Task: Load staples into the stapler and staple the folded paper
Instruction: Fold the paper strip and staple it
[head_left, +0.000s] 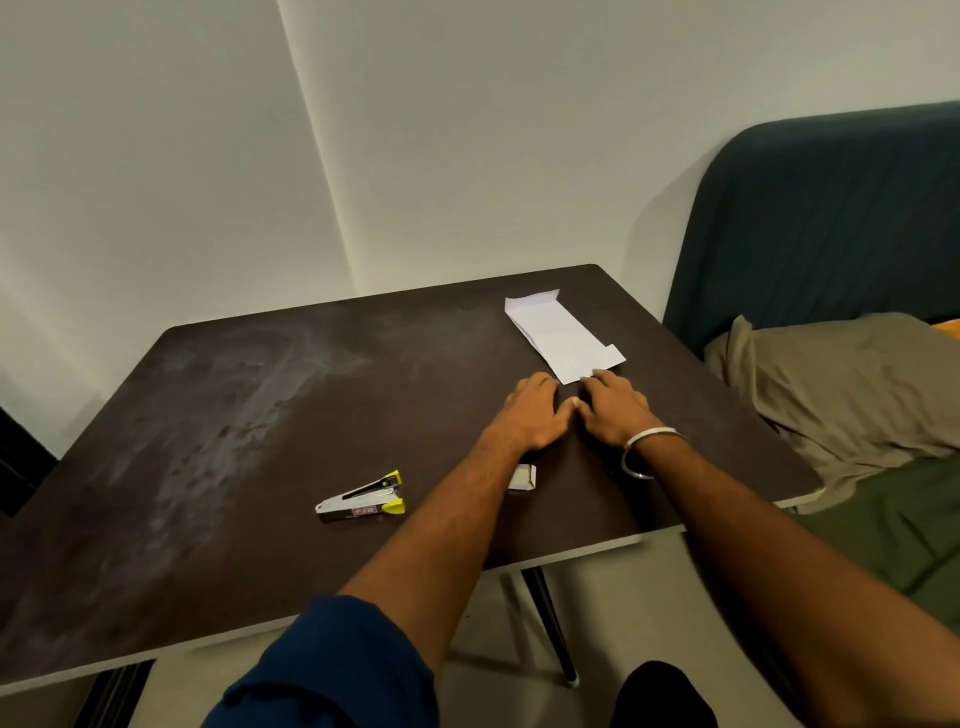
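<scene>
My left hand (532, 413) and right hand (613, 405) lie flat and empty at the near edge of the folded paper (561, 335). The stapler (363, 500) lies apart, nearer me, on the dark table (234, 415)

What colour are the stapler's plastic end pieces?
Yellow, on the silver stapler; the head view shows it.

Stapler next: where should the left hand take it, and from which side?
Take the stapler across its silver body, mid-length, coming down from above with the left hand. It lies flat, long axis left to right, with its yellow end gaping open, so avoid that end.
</scene>
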